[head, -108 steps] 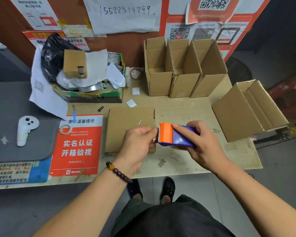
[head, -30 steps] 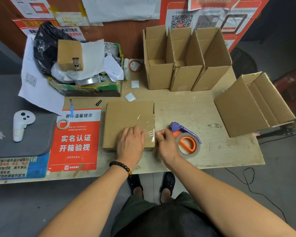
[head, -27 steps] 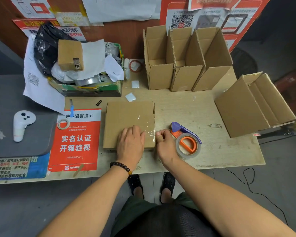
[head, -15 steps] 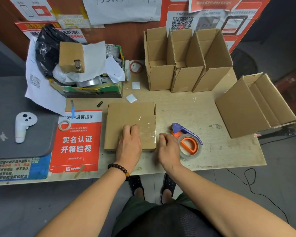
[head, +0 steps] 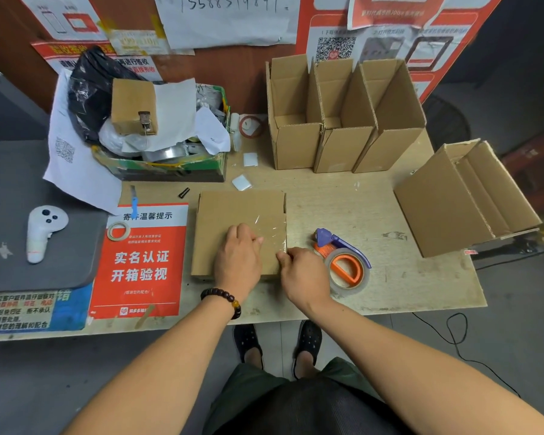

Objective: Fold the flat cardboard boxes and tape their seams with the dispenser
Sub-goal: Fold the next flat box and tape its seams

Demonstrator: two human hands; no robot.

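A brown cardboard box (head: 233, 211) lies on the table with its top face up and a strip of clear tape across its right part. My left hand (head: 237, 257) rests flat on the box near the tape. My right hand (head: 302, 273) touches the box's right front edge with curled fingertips, at the tape's end; whether it pinches the tape is unclear. The orange and purple tape dispenser (head: 344, 262) lies on its side on the table just right of my right hand.
Three folded open boxes (head: 343, 146) stand in a row at the back. A larger open box (head: 446, 208) lies at the right edge. A cluttered green carton (head: 170, 167), a small tape roll (head: 118, 231), a red notice (head: 142, 262) and a white controller (head: 41, 230) sit to the left.
3.6 s ago my right hand held the dispenser above the box; it now lies on the table. In the last second my right hand's fingertips have moved back to the taped edge.
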